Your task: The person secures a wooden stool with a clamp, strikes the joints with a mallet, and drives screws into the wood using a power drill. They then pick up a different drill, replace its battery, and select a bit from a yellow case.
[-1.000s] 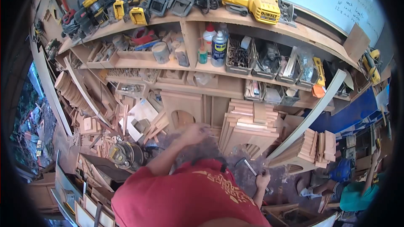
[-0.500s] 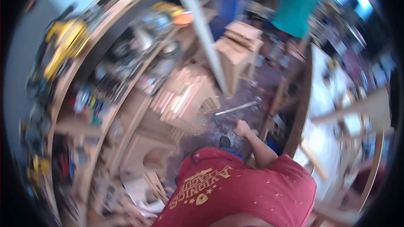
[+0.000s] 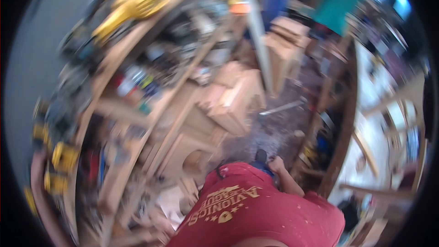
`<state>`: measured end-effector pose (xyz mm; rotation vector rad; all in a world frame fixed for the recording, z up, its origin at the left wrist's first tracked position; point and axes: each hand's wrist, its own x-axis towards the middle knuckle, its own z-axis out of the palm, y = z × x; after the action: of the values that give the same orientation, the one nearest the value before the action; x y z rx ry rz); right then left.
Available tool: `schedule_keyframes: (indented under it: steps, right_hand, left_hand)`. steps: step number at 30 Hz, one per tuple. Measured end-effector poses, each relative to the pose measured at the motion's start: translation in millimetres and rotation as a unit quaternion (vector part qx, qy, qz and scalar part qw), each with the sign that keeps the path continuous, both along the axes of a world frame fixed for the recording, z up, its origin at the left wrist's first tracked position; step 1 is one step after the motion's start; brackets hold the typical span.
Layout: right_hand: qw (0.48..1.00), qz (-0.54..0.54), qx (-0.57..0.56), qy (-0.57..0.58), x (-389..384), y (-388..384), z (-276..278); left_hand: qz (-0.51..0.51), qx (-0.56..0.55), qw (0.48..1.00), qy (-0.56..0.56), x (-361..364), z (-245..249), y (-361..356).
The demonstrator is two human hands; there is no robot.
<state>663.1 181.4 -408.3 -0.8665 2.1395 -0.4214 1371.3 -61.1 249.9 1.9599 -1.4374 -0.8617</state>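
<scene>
My left arm reaches up at the far left. My left hand (image 3: 39, 162) is blurred at the top shelf, beside yellow-and-black tool parts (image 3: 64, 157); its fingers are hidden, and I cannot tell what it grips. Low beside my right leg hangs my right hand (image 3: 276, 164), fingers curled in, with nothing showing in it. Further along the same shelf top lies a yellow power tool (image 3: 132, 9). On the floor ahead is a thin metal bar (image 3: 283, 108).
Wooden shelving (image 3: 123, 45) full of tools and cans runs along my left. Stacked wooden pieces (image 3: 233, 98) and a leaning white board (image 3: 258, 36) stand ahead. A long white-topped workbench (image 3: 366, 91) lies to the right. A person in a teal shirt (image 3: 338, 0) stands further off.
My view has swung toward the left shelf, so things have shifted right. My left arm has come into view at the shelf; my right hand now hangs lower, nearer my leg.
</scene>
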Motion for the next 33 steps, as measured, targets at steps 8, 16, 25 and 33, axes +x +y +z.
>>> schedule_keyframes:
  steps: [8, 16, 25, 33]
  right_hand:
    - [0.990, 0.125, -0.055, -0.039, -17, -60, -52]
    - [0.969, 0.185, -0.149, 0.074, -25, -95, 7]
    - [0.971, 0.172, -0.149, 0.067, 0, -77, 72]
    - [0.909, 0.190, -0.365, -0.064, 73, -151, 201]
  left_hand:
    - [0.164, -0.074, 0.984, 0.006, -86, -2, 47]
    - [0.128, -0.190, 0.973, -0.012, -81, 28, 82]
    - [0.238, -0.434, 0.857, -0.146, -80, 32, 173]
    - [0.222, -0.642, 0.729, -0.083, -239, -117, 213]
